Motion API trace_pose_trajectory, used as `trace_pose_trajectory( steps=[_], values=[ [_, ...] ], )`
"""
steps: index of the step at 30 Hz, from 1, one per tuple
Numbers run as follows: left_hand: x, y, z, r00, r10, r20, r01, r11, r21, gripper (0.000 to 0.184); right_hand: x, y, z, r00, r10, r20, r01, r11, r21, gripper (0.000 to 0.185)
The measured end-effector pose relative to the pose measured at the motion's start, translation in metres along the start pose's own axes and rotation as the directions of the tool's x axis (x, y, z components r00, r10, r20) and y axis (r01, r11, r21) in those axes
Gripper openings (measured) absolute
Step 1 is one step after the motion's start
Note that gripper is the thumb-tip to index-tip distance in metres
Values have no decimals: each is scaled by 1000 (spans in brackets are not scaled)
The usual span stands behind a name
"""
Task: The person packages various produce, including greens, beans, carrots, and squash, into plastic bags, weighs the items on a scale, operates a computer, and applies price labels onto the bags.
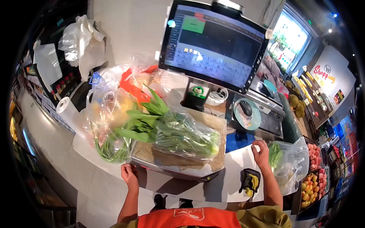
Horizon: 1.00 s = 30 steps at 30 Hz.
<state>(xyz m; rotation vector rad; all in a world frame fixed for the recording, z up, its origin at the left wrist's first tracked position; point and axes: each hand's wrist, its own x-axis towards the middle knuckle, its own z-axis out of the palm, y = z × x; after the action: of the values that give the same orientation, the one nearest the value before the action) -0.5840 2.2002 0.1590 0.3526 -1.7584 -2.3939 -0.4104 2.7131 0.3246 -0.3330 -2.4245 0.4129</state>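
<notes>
Where the white counter [233,165] carries a tan platform [176,164], plastic-wrapped leafy greens [182,133] lie with leaves overhanging its left edge towards a clear bag [110,110], so drawing them inward seems wise; room lies off its right edge, before a black pouch [245,184]; I cannot tell whether the left hand [129,176], by its front-left corner, or right hand [261,154], past the pouch, grips anything

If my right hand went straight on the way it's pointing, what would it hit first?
Your right hand would probably meet the blue sheet first, though this single view leaves the depth unclear.
</notes>
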Motion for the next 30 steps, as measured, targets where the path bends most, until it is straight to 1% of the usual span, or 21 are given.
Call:
trace_pose_trajectory(
  steps=[1, 3, 4, 5, 6, 7, 8, 9, 12, 13, 15, 16, 17, 19, 22, 26, 27, 30],
  values=[
    [7, -21, -6, 994, 112, 14, -112, 993, 28, 20, -2, 14, -1, 1000, 30, 8, -30, 1000, -8, 9],
    [4, -21, -4, 992, 125, -8, -124, 985, 118, 23, 1, 34, -2, 1000, 3, -13, -3, 1000, -20, 8],
    [2, -21, 0, 992, 129, -10, -125, 979, 163, 24, 6, 48, 2, 997, -46, -63, 43, 997, -60, 8],
    [1, -18, 3, 985, 172, -10, -166, 964, 207, 25, 12, 65, 7, 994, -49, -95, 44, 997, -59, 11],
    [-1, -20, 3, 985, 174, -7, -169, 969, 182, 25, 21, 69, 7, 996, -28, -88, 21, 997, -76, 15],
    [-2, -23, 1, 984, 176, -13, -172, 973, 156, 25, 34, 75, 12, 992, -14, -126, 10, 999, -32, 19],
    [0, -24, -2, 982, 186, -24, -182, 975, 128, 25, 46, 85, 19, 991, 42, -127, -49, 997, -53, 27],
    [1, -24, -4, 984, 178, -6, -176, 977, 123, 25, 59, 93, 27, 990, 15, -138, -23, 998, -56, 34],
    [4, -29, -4, 970, 240, 25, -242, 966, 96, 24, 108, 113, 53, 986, -69, -153, 57, 995, -83, 51],
    [3, -29, -6, 972, 236, 8, -233, 955, 181, 22, 117, 117, 61, 985, -97, -145, 83, 992, -97, 56],
    [4, -30, -9, 972, 237, 5, -231, 942, 246, 21, 125, 125, 71, 994, -60, -86, 53, 995, -79, 61],
    [5, -31, -9, 969, 247, -23, -232, 935, 266, 21, 139, 128, 78, 996, -71, -56, 67, 996, -65, 64],
    [5, -30, -7, 971, 237, -26, -221, 936, 274, 21, 146, 136, 85, 993, -108, -44, 103, 990, -91, 68],
    [2, -25, -6, 974, 220, -50, -198, 939, 281, 21, 156, 143, 95, 988, -154, -10, 151, 981, -122, 69],
    [-3, -19, 2, 972, 217, -85, -197, 959, 202, 20, 166, 147, 103, 978, -208, 27, 210, 966, -150, 71],
    [-2, -20, 2, 968, 226, -104, -202, 958, 201, 20, 169, 146, 108, 980, -184, 72, 193, 970, -148, 70],
    [-3, -18, 2, 965, 244, -93, -216, 946, 240, 21, 169, 145, 109, 980, -189, 69, 197, 969, -146, 69],
    [0, -23, 1, 965, 241, -100, -213, 950, 227, 22, 170, 146, 111, 974, -212, 81, 223, 961, -164, 69]
  ],
)
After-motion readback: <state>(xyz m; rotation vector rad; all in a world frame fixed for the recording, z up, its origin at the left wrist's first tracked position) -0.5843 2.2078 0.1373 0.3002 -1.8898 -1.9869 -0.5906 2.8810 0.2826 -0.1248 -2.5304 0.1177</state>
